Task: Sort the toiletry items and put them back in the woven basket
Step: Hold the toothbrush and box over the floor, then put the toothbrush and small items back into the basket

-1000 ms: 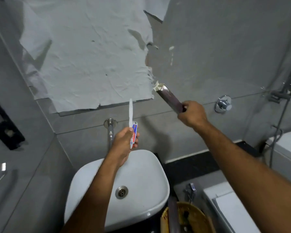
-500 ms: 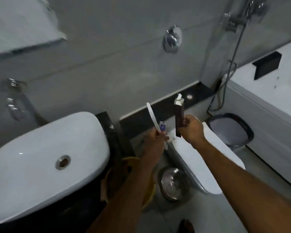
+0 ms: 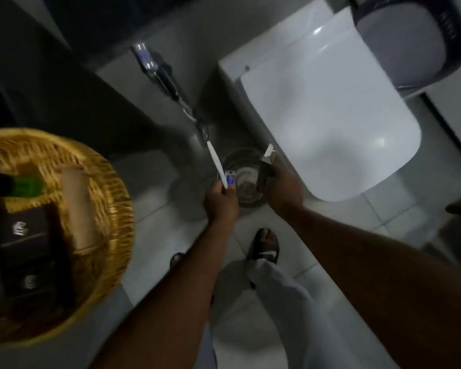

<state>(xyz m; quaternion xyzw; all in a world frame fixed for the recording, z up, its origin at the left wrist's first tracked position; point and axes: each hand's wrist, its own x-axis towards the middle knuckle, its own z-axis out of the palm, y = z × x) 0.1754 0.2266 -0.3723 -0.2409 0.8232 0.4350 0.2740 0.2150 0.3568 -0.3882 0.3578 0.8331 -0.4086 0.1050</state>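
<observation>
Holding a toothbrush (image 3: 215,161) in our left hand (image 3: 220,202) and a small carton (image 3: 267,162) in our right hand (image 3: 284,191) above the open bin (image 3: 246,179), we risk dropping either; woven basket (image 3: 109,182) at nine o'clock.

Woven straw basket (image 3: 112,198); glossy white toilet lid (image 3: 330,115).

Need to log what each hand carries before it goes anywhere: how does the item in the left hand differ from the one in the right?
The left hand holds a thin white toothbrush plus a small blue-and-red tube; the right hand holds one dark carton. The toothbrush is slim and pale; the carton is boxy and dark, its top flap open. Both items are held over the steel bin, away from the woven basket.
</observation>
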